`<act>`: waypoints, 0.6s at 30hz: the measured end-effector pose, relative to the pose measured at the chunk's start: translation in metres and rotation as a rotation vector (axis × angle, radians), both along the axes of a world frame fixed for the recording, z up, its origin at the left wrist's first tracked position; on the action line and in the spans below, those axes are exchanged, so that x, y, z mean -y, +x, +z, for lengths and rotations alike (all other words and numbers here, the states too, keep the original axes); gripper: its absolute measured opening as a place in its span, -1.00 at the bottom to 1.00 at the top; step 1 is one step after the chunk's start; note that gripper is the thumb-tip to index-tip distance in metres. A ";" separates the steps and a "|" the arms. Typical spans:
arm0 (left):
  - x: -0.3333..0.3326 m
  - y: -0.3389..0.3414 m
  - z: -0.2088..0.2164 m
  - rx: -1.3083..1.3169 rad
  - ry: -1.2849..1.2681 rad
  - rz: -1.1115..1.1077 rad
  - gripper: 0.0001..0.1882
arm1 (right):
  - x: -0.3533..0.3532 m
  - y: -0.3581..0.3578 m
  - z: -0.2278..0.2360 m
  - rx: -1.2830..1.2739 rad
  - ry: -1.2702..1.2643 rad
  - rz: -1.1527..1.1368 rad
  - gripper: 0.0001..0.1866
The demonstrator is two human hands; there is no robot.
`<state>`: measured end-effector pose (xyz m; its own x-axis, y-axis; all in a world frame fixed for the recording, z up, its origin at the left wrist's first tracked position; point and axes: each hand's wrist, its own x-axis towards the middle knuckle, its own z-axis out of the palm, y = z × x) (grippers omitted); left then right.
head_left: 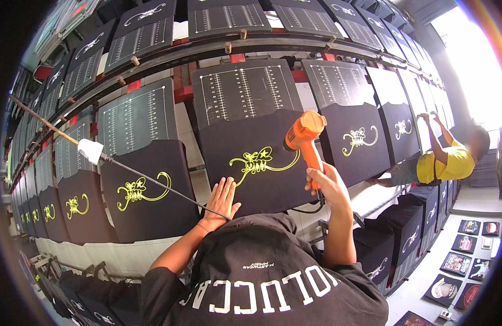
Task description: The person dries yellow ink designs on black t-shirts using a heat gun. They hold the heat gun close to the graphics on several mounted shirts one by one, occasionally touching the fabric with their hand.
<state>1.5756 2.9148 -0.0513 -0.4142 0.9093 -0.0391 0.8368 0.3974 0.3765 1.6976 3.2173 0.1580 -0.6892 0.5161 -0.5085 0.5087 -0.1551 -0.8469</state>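
My right hand [328, 183] is closed around the handle of an orange heat gun [308, 133], held above the right side of a black shirt [251, 195]. The gun's dark nozzle points left, over the shirt. A bright yellow line print [259, 161] lies across the shirt's middle. My left hand [222, 200] rests flat on the cloth, fingers stretched out, by the print's lower left end. Beyond the shirt's far edge shows the bare part of a dark printing board [242, 92] with white ruler scales. A black cable [169, 187] slants down past my left hand.
Similar boards with printed shirts [145, 193] stand in rows on both sides and beyond. A wooden stick [44, 122] with a white plug [90, 150] hangs at the left with the cable. A person in a yellow top [446, 163] stands at the right. Wooden pegs [228, 48] line a far rail.
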 end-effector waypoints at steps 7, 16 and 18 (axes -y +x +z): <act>0.009 -0.003 0.011 0.018 -0.005 -0.065 -0.21 | 0.001 0.000 -0.001 -0.005 0.008 0.025 -0.77; 0.061 -0.015 0.050 0.190 -0.156 -0.155 -0.25 | -0.010 0.005 -0.015 -0.031 0.049 -0.074 -0.78; 0.065 -0.019 0.097 0.258 -0.342 -0.239 -0.36 | -0.010 0.010 -0.014 -0.018 0.067 -0.082 -0.78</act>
